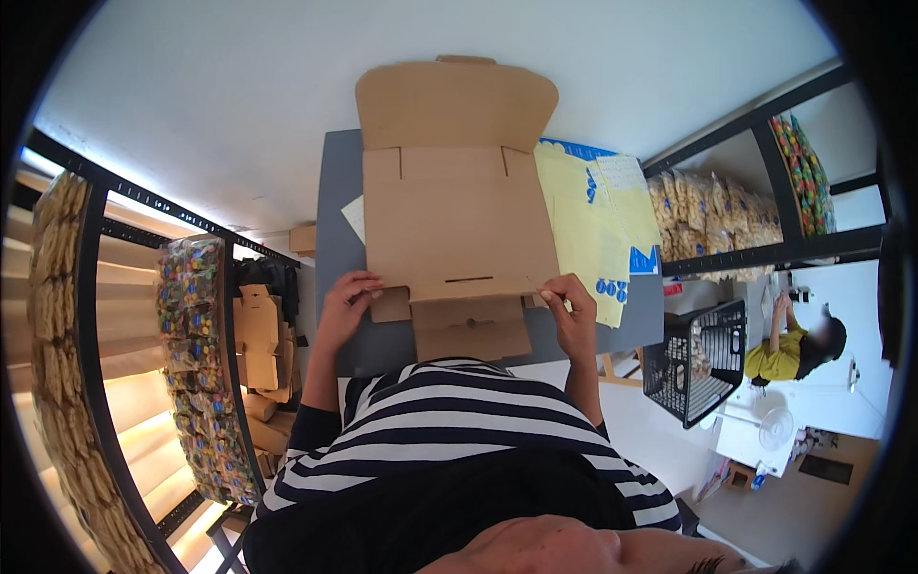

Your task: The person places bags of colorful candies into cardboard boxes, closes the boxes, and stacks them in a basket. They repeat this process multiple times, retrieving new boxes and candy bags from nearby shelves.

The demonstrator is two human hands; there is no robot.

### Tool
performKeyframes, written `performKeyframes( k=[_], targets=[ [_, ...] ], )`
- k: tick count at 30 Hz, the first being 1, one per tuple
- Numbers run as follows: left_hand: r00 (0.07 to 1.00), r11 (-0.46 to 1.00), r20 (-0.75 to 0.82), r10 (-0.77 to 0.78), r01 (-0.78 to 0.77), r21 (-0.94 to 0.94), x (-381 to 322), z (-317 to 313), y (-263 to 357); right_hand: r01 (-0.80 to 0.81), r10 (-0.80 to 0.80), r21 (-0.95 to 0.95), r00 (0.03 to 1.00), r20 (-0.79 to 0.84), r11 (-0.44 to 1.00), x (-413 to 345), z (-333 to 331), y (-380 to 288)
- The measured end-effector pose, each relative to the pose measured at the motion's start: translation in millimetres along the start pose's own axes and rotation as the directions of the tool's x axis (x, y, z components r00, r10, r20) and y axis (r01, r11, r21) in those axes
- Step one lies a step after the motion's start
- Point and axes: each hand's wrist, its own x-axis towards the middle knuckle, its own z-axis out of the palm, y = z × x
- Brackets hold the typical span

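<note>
Before me a brown cardboard mailer box [459, 215], mostly unfolded, lies on a dark grey table [341, 172]. Its far panel [459, 107] with rounded corners stands up or slopes away at the back. The near edge is creased, with a slot along it and a slotted flap [470, 326] hanging towards my body. My left hand [351, 305] pinches the near left corner by a side flap [389, 305]. At the near right corner my right hand [568, 305] pinches the cardboard between thumb and fingers.
Yellow printed sheets [584, 237] lie right of the box. Shelves with bagged snacks stand left [193, 359] and right [710, 215]. Folded cardboard blanks [259, 337] lean at the left. A black plastic crate [696, 362] is at the right, near another person [789, 351] in yellow.
</note>
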Motion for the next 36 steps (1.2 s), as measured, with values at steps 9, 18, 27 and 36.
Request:
performKeyframes(
  k=[9, 18, 27, 36],
  targets=[
    [0.959, 0.981, -0.204, 0.196, -0.191, 0.046, 17.3, -5.4, 23.3, 0.070, -0.064, 0.041, 0.991, -0.118, 0.997, -0.3, -3.2, -13.5],
    [0.960, 0.963, -0.115, 0.257, -0.243, 0.118, 13.2, -1.3, 32.9, 0.039, -0.035, 0.034, 0.993, -0.109, 0.999, -3.2, -5.6, -14.1],
    [0.980, 0.949, -0.186, 0.064, -0.118, -0.293, 12.5, 6.8, 28.9, -0.017, 0.036, 0.122, 0.987, -0.159, 0.992, -15.5, -4.1, -0.1],
    [0.897, 0.872, 0.084, 0.435, -0.443, 0.209, 14.1, 9.1, 54.8, 0.047, -0.035, 0.056, 0.979, -0.202, 0.997, -10.3, 8.1, -12.1]
  ],
)
